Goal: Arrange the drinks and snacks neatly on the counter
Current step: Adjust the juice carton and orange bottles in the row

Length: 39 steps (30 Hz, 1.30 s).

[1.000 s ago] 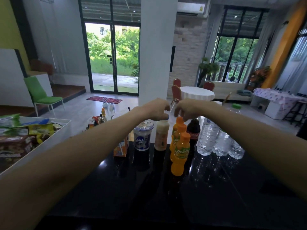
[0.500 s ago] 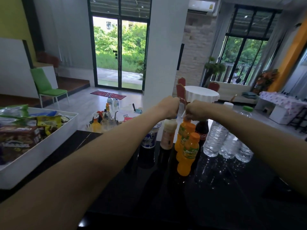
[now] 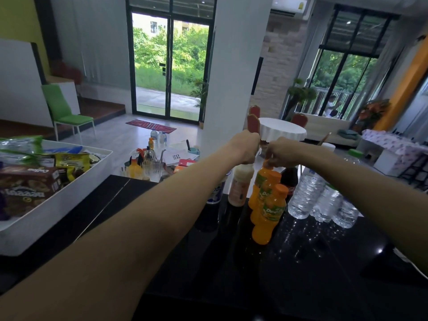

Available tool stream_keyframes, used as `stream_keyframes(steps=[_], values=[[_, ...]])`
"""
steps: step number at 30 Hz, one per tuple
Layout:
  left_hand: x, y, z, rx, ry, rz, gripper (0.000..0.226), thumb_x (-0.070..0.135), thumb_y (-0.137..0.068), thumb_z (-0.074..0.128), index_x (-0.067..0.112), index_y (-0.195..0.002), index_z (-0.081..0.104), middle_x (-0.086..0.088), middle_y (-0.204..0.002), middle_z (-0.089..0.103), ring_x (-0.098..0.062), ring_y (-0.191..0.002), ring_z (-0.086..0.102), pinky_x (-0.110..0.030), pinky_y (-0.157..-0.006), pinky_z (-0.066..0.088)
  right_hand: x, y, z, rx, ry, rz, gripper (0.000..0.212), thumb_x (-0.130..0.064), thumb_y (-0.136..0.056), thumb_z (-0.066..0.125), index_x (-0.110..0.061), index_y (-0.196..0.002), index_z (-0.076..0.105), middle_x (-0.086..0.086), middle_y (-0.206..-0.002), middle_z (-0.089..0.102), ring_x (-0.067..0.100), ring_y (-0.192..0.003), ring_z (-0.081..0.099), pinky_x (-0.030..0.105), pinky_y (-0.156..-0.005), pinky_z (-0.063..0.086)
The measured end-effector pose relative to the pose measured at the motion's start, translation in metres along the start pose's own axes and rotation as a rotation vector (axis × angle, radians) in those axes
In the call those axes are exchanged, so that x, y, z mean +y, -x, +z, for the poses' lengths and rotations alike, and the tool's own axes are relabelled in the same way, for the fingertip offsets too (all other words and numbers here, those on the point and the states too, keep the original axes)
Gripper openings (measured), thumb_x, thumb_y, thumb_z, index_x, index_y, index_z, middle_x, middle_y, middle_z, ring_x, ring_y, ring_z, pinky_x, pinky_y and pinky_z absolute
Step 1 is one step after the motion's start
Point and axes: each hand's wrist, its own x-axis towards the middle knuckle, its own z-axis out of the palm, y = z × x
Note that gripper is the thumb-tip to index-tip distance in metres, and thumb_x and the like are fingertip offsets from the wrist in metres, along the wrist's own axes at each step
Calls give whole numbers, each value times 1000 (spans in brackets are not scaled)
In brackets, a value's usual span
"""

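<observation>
In the head view, the left hand [image 3: 246,148] is curled round the top of a cream-coloured plastic drink bottle [image 3: 239,188]. The cap of the rearmost orange plastic juice bottle [image 3: 261,176] is pinched by the right hand [image 3: 281,152]. Two more orange juice bottles [image 3: 266,218], a white-and-blue tub [image 3: 216,192], a dark cola bottle [image 3: 289,181] and three clear water bottles [image 3: 305,195] are crowded just beside them along the far edge of the glossy black tabletop [image 3: 301,274]. A white tray [image 3: 69,193] of snack packets is set at the left edge. A broad stretch of black surface is seen nearer the viewer.

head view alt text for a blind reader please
Both arms reach across a black counter: the left hand grips the top of a cream bottle, the right hand pinches the rearmost orange bottle by its cap. Water bottles stand right, a white snack tray left.
</observation>
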Motion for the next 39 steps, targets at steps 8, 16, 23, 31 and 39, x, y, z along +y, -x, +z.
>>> stream_keyframes(steps=[8, 16, 23, 31, 39], values=[[0, -2, 1, -2, 6, -5, 22, 11, -88, 69, 3, -108, 69, -14, -107, 71, -27, -94, 68, -38, -87, 57, -7, -2, 2, -9, 53, 22, 22, -33, -95, 61, -14, -85, 61, -2, -79, 59, 17, -80, 59, 28, -72, 42], [2, 0, 0, 7, 22, -12, 23, 11, -88, 69, 3, -110, 68, -14, -109, 69, -28, -97, 67, -38, -89, 56, -9, 2, 5, 27, 67, 50, 25, -35, -95, 60, -17, -80, 53, -3, -72, 53, 18, -77, 58, 29, -69, 42], [5, 2, -2, -5, -2, -20, 19, 8, -88, 67, 4, -106, 65, -13, -106, 68, -26, -94, 66, -37, -88, 56, -12, 10, 3, 33, 11, 66, 27, -32, -95, 60, -14, -75, 59, 2, -78, 60, 19, -78, 61, 32, -72, 48], [7, 4, -4, -17, -8, -25, 17, 6, -86, 67, 4, -104, 68, -12, -103, 70, -26, -92, 67, -35, -86, 56, -17, 16, 5, 67, -14, 86, 27, -29, -96, 60, -6, -107, 65, 6, -91, 62, 22, -87, 61, 37, -83, 53], [7, 6, -6, -27, 14, -31, 19, 8, -87, 69, 5, -106, 67, -11, -106, 68, -24, -95, 65, -35, -89, 55, -15, 28, -7, 175, 14, 101, 20, -25, -94, 62, -12, -109, 66, 5, -98, 65, 19, -89, 61, 33, -85, 52]])
